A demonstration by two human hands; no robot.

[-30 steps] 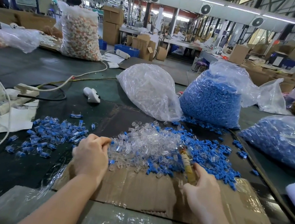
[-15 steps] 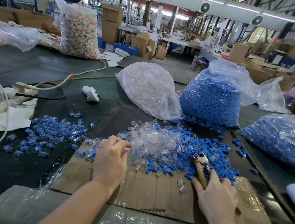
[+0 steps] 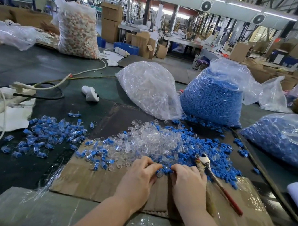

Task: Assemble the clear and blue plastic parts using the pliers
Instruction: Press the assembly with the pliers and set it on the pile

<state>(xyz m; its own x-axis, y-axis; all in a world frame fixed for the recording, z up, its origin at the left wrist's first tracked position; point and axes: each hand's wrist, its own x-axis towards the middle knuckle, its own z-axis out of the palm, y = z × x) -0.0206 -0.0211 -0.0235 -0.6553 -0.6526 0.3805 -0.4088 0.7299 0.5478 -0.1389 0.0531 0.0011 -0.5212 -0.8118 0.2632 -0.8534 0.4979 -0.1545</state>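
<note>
On cardboard [image 3: 96, 182] | hands: left [image 3: 140, 176], right [image 3: 188, 183] together, pinching blue parts [image 3: 165, 170] | pliers [image 3: 212, 175] beside

Around the cardboard sheet [image 3: 96, 182] stood three full bags: one bag of clear parts [image 3: 148, 87] and two bags of blue parts [image 3: 211, 96] [image 3: 289, 140], all beyond its far edge. One pair of pliers [image 3: 215, 179] lay on the sheet's right side. Two hands [image 3: 141, 177] [image 3: 188, 183] worked over it, and the loose parts on it were too many to count.
</note>
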